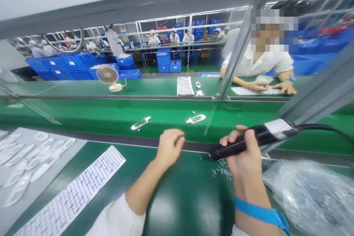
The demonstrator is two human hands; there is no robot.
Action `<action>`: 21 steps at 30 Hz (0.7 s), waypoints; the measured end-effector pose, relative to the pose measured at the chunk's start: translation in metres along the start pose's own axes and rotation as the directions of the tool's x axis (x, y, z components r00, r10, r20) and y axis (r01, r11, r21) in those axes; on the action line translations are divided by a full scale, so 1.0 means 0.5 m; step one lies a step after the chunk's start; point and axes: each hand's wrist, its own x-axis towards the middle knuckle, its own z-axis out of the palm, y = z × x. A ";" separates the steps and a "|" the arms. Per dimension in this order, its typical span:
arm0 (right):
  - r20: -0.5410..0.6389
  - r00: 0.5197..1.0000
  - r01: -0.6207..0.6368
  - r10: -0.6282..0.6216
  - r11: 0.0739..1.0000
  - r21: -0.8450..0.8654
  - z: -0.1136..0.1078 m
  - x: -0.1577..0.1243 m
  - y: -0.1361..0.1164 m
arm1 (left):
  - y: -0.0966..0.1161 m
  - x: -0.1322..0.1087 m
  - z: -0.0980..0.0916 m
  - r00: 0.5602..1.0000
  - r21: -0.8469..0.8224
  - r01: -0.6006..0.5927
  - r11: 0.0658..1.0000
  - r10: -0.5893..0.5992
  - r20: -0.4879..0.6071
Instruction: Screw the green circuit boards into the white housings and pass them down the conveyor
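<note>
My right hand (pixel 245 155) is wrapped round a black electric screwdriver (pixel 250 141) with a white label and a cable running off to the right; its tip points left, just above the green table. Several tiny screws (pixel 222 169) lie scattered under it. My left hand (pixel 169 146) rests near the table's far edge with its fingers curled under; whether it holds anything is hidden. Two small white circuit-board parts (pixel 140 122) (pixel 196 118) lie on the green conveyor belt (pixel 110 114) just beyond my hands.
A grey tray of white plastic shells (pixel 26 162) and a long perforated strip sheet (pixel 74 191) lie at the left. A crinkled plastic bag (pixel 315 195) sits at the right. A person (pixel 265 62) works across the belt; a small fan (pixel 109 77) and blue crates stand behind.
</note>
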 end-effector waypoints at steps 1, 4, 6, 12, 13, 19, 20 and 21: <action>0.003 1.000 0.001 -0.001 1.000 0.015 -0.001 0.001 0.000 | -0.033 0.023 -0.024 0.997 0.101 0.075 0.992 -0.073 -0.032; 0.007 1.000 0.006 -0.006 0.999 0.048 -0.001 0.001 0.001 | -0.133 0.080 -0.099 0.955 0.310 0.296 0.903 -0.269 -0.128; -0.002 1.000 0.003 -0.003 0.998 0.060 0.000 0.001 0.003 | -0.179 0.100 -0.135 0.941 0.348 0.338 0.874 -0.317 -0.118; -0.030 1.000 -0.006 0.008 0.997 0.077 0.002 0.001 0.006 | -0.182 0.114 -0.163 0.943 0.360 0.309 0.880 -0.332 0.003; -0.024 1.000 -0.004 0.006 0.997 0.080 0.001 0.001 0.006 | -0.167 0.113 -0.159 0.944 0.346 0.307 0.886 -0.329 0.006; 0.110 0.994 -0.021 0.017 0.999 0.029 -0.010 0.000 0.006 | -0.051 0.028 -0.068 0.943 -0.195 0.332 0.923 -0.329 0.053; 0.127 0.992 -0.018 0.016 1.000 0.014 -0.010 -0.001 0.005 | -0.032 0.002 -0.047 0.939 -0.309 0.339 0.888 -0.338 0.059; 0.142 0.990 -0.011 0.011 1.000 -0.003 -0.009 -0.002 0.004 | -0.016 -0.023 -0.027 0.936 -0.373 0.342 0.863 -0.346 0.059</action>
